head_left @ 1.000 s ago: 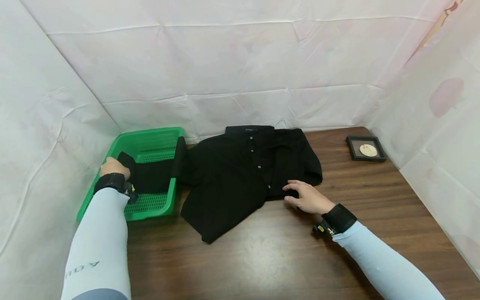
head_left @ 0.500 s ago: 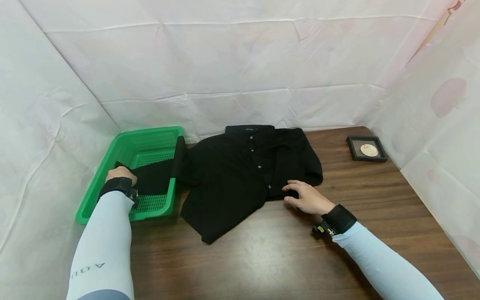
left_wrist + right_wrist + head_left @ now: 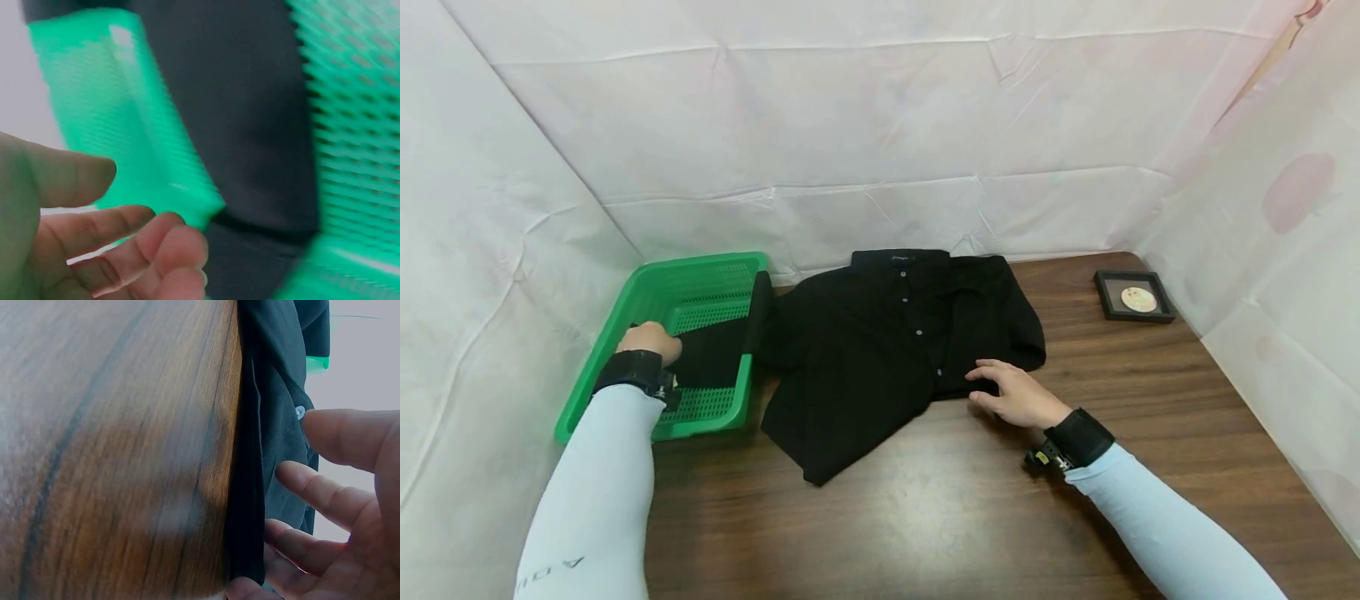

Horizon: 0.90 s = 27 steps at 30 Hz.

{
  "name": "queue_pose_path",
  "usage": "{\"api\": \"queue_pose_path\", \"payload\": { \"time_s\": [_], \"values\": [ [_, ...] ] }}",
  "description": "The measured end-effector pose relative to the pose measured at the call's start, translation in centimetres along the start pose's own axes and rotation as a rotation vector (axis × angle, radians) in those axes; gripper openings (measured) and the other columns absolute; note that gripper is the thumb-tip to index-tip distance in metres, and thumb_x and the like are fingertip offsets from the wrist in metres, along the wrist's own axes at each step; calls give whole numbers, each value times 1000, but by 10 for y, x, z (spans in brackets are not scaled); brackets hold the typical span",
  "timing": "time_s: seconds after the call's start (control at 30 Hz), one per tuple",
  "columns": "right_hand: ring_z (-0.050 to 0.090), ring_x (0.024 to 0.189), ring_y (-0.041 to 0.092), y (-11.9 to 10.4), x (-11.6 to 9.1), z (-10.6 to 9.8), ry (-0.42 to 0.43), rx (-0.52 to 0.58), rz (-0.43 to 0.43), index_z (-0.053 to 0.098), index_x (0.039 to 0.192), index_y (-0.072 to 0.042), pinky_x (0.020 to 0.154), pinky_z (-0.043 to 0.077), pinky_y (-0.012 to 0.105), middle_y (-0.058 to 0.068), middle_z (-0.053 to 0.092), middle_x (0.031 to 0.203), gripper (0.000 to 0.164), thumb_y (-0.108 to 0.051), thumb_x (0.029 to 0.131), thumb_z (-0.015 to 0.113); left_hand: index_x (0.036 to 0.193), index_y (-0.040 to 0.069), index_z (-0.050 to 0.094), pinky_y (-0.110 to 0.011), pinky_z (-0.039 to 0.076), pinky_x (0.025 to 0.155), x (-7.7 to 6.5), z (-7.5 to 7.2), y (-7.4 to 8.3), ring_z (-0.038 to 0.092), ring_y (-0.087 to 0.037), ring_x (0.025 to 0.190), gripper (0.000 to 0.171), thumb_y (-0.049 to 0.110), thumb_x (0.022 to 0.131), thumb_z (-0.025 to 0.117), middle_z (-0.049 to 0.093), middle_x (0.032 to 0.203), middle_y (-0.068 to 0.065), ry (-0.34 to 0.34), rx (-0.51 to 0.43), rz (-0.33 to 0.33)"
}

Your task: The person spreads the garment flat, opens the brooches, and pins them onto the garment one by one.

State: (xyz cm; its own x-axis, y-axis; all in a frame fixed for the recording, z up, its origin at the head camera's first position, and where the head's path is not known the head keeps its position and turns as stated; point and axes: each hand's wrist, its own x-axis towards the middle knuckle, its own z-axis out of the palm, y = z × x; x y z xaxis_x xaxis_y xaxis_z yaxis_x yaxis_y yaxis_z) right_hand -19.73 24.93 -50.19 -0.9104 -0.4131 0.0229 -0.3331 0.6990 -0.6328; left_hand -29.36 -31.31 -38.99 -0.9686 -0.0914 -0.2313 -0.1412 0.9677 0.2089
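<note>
A black button-up shirt (image 3: 857, 358) lies on the table with its collar toward the back wall. One sleeve (image 3: 707, 354) extends left over the rim of a green plastic basket (image 3: 658, 287) and down inside it. My left hand (image 3: 649, 340) is in the basket at the sleeve's far end. Seen from the left wrist, its thumb and loosely bent fingers (image 3: 178, 250) are apart, with the sleeve (image 3: 231, 112) beyond them. My right hand (image 3: 1018, 398) rests at the shirt's lower right edge, fingers spread; in the right wrist view its fingertips (image 3: 290, 475) touch the black fabric.
A small black frame (image 3: 1112, 310) with a round pale disc (image 3: 1138, 300) stands at the back right of the wooden table (image 3: 925, 533). White cloth walls (image 3: 887, 125) close in the back and both sides. The basket sits against the left corner.
My left hand has lowered the sleeve's end into the basket and let go of it; the sleeve now lies flatter there. The right hand and the rest of the shirt have stayed put.
</note>
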Motion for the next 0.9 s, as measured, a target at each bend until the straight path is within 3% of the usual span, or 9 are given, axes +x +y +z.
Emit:
{"api": "queue_pose_path", "payload": {
  "time_s": [0.13, 0.23, 0.33, 0.4, 0.53, 0.63, 0.77, 0.9],
  "values": [
    [42, 130, 39, 0, -2, -2, 26, 12, -3, 62, 124, -5, 102, 36, 55, 23, 45, 141, 34, -23, 96, 61, 106, -11, 62, -50, 46, 62, -20, -17, 22, 56, -46, 77, 43, 23, 100, 38, 60, 89, -32, 130, -19, 139],
    [43, 128, 38, 0, -4, -4, 51, 18, -1, 61, 125, -5, 101, 37, 55, 22, 46, 139, 34, -22, 96, 61, 130, -14, 50, -47, 44, 54, -47, -29, 47, 55, -42, 65, 48, 23, 101, 40, 63, 83, -29, 222, -41, 244],
    [48, 124, 35, -1, -4, -5, 85, 22, 9, 61, 125, -6, 98, 40, 52, 18, 51, 135, 34, -23, 96, 61, 130, -9, 53, -36, 35, 45, -78, -31, 75, 45, -24, 46, 44, 22, 100, 45, 58, 63, -13, 311, -91, 324],
    [52, 118, 32, -1, -5, -7, 111, 26, 18, 61, 125, -6, 93, 44, 50, 15, 54, 131, 34, -24, 96, 61, 128, -7, 56, -36, 38, 48, -99, -26, 93, 49, -21, 51, 40, 20, 99, 50, 61, 68, -10, 371, -117, 392],
    [60, 102, 27, -2, -11, -15, 151, 53, 70, 61, 124, -5, 81, 49, 44, 12, 60, 121, 33, -23, 97, 59, 121, -2, 63, -39, 44, 58, -135, 1, 128, 56, -21, 66, 32, 16, 94, 60, 63, 79, -8, 475, -157, 540],
    [62, 96, 25, -1, -16, -19, 163, 84, 126, 61, 122, -3, 78, 49, 41, 12, 63, 114, 31, -22, 98, 58, 118, 2, 65, -35, 45, 59, -153, 33, 147, 55, -16, 68, 30, 18, 92, 63, 61, 78, -2, 458, -197, 602],
    [63, 92, 23, 2, -21, -21, 170, 111, 189, 61, 119, -2, 77, 49, 39, 10, 66, 105, 29, -21, 98, 57, 119, 6, 65, -29, 44, 58, -164, 74, 160, 52, -9, 66, 32, 24, 92, 65, 59, 78, 4, 355, -268, 563],
    [63, 85, 23, 4, -25, -21, 170, 141, 232, 60, 120, 1, 70, 49, 35, 12, 66, 104, 31, -22, 99, 56, 120, 7, 64, -28, 43, 60, -162, 106, 161, 50, -7, 65, 33, 25, 92, 65, 57, 78, 6, 316, -333, 501]
  ]
}}
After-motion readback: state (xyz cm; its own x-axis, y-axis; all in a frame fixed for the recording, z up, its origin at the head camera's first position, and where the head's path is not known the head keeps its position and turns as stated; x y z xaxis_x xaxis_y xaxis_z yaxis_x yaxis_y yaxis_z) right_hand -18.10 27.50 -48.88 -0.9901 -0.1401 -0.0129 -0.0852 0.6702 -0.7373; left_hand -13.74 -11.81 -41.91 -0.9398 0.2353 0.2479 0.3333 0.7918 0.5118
